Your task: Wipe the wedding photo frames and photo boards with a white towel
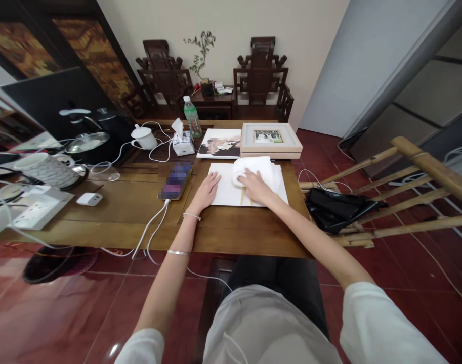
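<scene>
My left hand (207,190) lies flat with its fingers out, pressing on the left edge of a white panel (220,174). The panel rests on the wooden table and has a tan pattern low in its middle, partly hidden by my right hand (256,187). Under that hand's bent fingers is a folded white cloth (255,166), held against the panel. Just behind lie a thin panel with a photo print (219,144) and a pale box with a framed picture (270,142), side by side.
Left of my hands, a phone (175,181) lies with a white cable running off the front edge. A tissue box (183,144), a bottle (192,117), a lidded cup (143,136) and a power strip (39,207) stand around. At right is a bamboo rack (416,162).
</scene>
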The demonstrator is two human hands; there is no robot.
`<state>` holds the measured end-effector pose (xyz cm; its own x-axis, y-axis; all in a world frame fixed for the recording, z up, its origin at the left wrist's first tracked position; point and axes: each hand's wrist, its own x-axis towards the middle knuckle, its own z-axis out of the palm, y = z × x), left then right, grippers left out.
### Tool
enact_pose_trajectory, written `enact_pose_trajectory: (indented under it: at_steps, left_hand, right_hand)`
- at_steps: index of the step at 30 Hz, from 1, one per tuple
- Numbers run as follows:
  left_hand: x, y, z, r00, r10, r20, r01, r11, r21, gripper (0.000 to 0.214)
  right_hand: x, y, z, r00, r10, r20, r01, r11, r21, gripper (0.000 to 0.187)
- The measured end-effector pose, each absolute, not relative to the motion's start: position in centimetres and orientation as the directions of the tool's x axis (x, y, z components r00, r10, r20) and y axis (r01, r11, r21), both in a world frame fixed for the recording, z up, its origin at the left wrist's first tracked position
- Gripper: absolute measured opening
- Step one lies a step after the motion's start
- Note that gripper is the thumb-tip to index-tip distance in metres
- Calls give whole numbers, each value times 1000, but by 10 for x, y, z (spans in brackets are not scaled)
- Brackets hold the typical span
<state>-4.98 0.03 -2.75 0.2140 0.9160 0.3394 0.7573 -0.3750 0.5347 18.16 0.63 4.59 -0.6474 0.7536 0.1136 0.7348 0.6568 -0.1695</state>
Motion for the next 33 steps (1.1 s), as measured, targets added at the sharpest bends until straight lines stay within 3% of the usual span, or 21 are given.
enact_pose_trajectory:
  at_steps: [4,10,14,22,27,33]
  left_hand:
    - [-49,0,-27,218,917,334,759,-375,532,46]
    - [-50,0,-29,203,910,363,757,-381,531,47]
    - [-51,1,-31,191,913,359,760,-370,534,48]
    - [-52,2,-31,199,913,356,758,-374,535,48]
    - [-52,3,-32,190,915,357,762,-366,533,49]
    - [-50,1,-29,188,920,344,756,-359,547,49]
  right_hand:
    - [186,-43,44,-732,678,61,669,733,-125,58]
    - [198,-89,50,-803,594,53,579,798,-165,55]
    - [193,-60,53,-781,624,36,605,769,-208,51]
    - [165,18,50,-662,747,61,736,664,-131,52]
    - [164,-4,43,-678,732,67,729,681,-68,60]
    - [179,-73,44,-743,668,35,660,741,-123,59]
